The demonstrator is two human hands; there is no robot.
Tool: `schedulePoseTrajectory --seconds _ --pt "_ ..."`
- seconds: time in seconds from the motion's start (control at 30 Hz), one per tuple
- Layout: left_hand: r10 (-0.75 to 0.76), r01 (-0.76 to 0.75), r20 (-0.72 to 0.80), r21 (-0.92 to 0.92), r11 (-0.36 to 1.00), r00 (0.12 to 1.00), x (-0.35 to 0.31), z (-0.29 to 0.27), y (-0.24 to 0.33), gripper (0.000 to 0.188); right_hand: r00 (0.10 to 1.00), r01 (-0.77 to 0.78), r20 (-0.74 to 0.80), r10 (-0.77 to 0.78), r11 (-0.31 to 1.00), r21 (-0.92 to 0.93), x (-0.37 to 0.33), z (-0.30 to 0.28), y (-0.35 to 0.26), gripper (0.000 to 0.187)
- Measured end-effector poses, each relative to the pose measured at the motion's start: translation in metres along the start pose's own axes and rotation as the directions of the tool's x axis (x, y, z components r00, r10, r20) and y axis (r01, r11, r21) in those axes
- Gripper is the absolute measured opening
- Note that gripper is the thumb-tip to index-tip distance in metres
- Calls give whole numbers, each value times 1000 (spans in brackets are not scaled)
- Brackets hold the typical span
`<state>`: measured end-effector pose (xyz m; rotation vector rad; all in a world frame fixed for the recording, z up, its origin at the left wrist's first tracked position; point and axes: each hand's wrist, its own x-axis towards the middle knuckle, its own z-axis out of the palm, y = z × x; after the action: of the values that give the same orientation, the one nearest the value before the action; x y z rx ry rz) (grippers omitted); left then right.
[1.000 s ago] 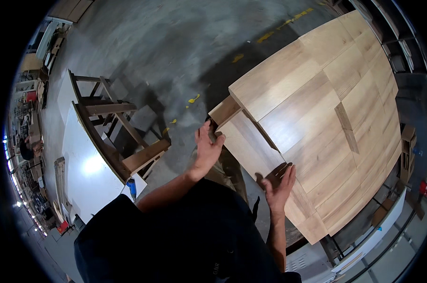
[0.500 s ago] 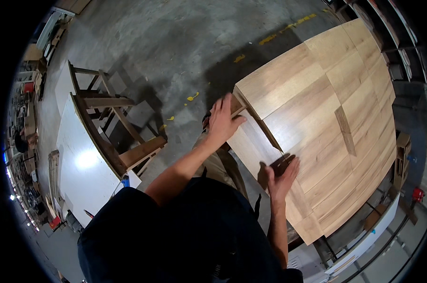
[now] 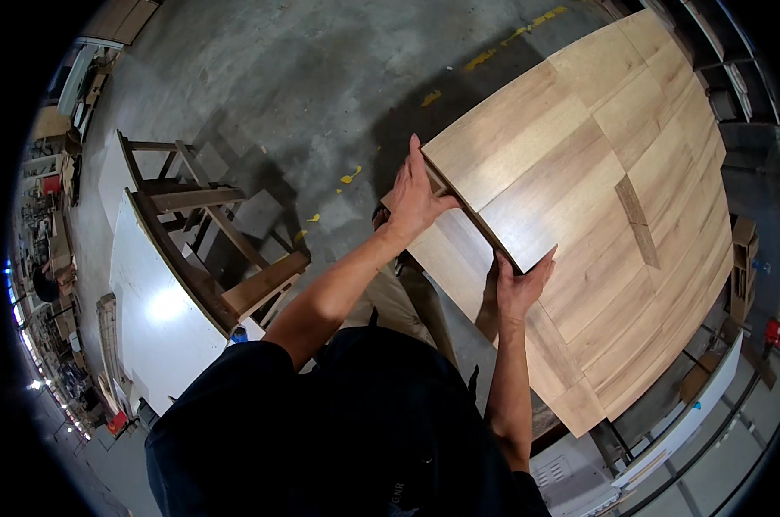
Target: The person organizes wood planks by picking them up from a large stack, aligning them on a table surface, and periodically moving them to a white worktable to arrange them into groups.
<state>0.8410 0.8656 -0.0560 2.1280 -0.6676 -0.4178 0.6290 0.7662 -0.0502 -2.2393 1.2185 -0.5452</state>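
Wood-grain boards lie in a broad stack to my right, and the near end of an upper board [image 3: 540,228] sits between my hands. My left hand [image 3: 414,196] is at its left near corner, fingers stretched along the side and thumb over the near end. At the right near corner, my right hand [image 3: 521,289] has its thumb against the end and its fingers along the side. Below the upper board, a lower board [image 3: 448,254] sticks out towards me. The fingers' undersides are hidden.
A brown strip [image 3: 638,222] lies on the stack. On the left stands a white-topped table [image 3: 161,302] beside a wooden frame [image 3: 196,196]. Concrete floor [image 3: 295,77] with worn yellow marks runs beyond. Shelving [image 3: 734,73] borders the far right.
My right hand has moved up to the board's right near corner, its thumb now on the end. My left hand has shifted slightly right and closed against the left corner.
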Motion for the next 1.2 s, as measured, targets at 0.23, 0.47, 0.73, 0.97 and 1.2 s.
schedulePoseTrajectory --seconds 0.23,0.47,0.73,0.97,1.2 --pt "30 -32 -38 -37 999 999 0 -2 5 129 1000 15 13 -15 1000 16 1 -2 -6 89" --pt "34 -22 73 -152 988 997 6 -21 -7 112 999 21 47 -24 998 64 0 -7 -8 94" --pt "-11 248 534 -373 894 845 96 -45 6 48 969 -233 54 241 822 519 14 -18 -6 71" --pt "-15 260 674 -264 929 739 122 -28 25 39 863 -428 88 498 628 650 64 -9 1 34" --pt "-7 302 678 -319 899 735 124 -24 18 35 815 -426 24 579 572 701 68 -1 -18 21"
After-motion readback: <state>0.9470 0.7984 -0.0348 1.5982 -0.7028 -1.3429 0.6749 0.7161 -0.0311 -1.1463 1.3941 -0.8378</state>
